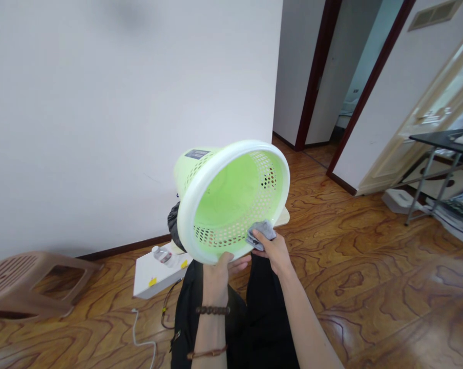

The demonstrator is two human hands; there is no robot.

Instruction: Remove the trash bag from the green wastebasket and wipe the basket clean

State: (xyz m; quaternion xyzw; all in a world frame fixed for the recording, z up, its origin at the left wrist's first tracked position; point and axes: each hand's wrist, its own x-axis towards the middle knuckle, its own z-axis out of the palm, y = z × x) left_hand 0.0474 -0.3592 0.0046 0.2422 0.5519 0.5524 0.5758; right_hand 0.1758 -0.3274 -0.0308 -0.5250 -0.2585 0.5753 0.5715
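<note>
Forearms foremost | my left hand grips green basket rim | my right hand pinches grey cloth against it

Hands hold a green basket, with grey cloth against its rim.

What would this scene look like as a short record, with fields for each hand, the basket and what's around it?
Left hand: left hand grips the lower rim of the basket
Right hand: right hand holds a gray cloth against the rim
Basket: light-green perforated plastic basket, tilted, mouth facing the camera
Left side: tan plastic stool
Right side: black-topped table
Floor: wood-grain floor
</note>
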